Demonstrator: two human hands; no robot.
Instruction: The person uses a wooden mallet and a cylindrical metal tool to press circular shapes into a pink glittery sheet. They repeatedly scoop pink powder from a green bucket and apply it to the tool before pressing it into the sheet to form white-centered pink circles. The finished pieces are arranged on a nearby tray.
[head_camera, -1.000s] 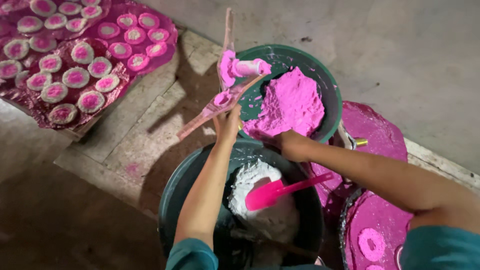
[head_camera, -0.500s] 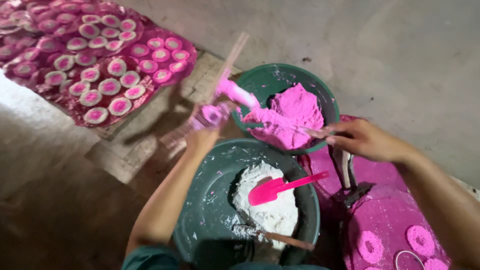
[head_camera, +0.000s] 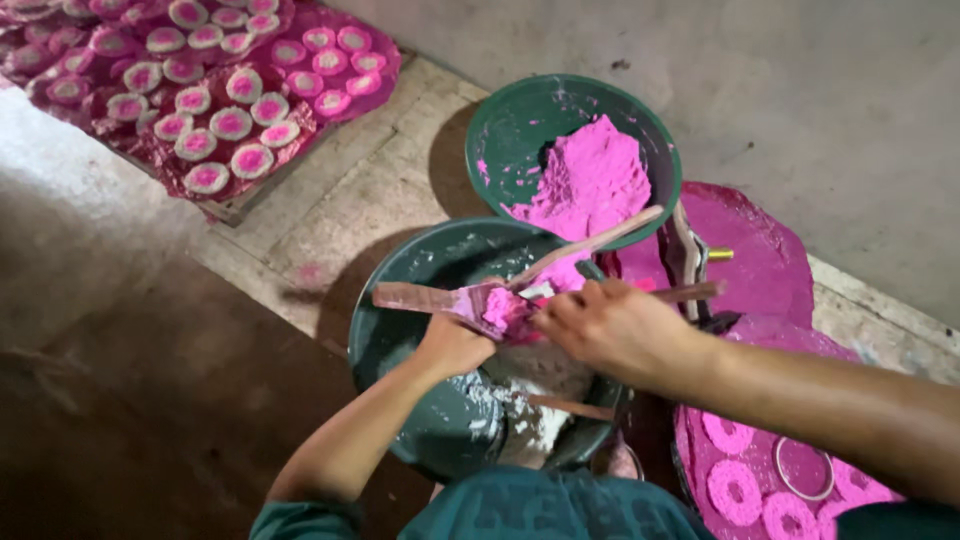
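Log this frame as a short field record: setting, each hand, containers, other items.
setting: concrete floor, seen from above
left hand: grips a pink-stained wooden mould over the near basin
right hand: on the mould's pink end, with a thin stick passing under its fingers
near basin: dark green, holds white powder
far basin: green, holds a heap of pink powder
tray: top left, rows of pink-and-white discs
pink sheet: lower right, ring-shaped pieces on it
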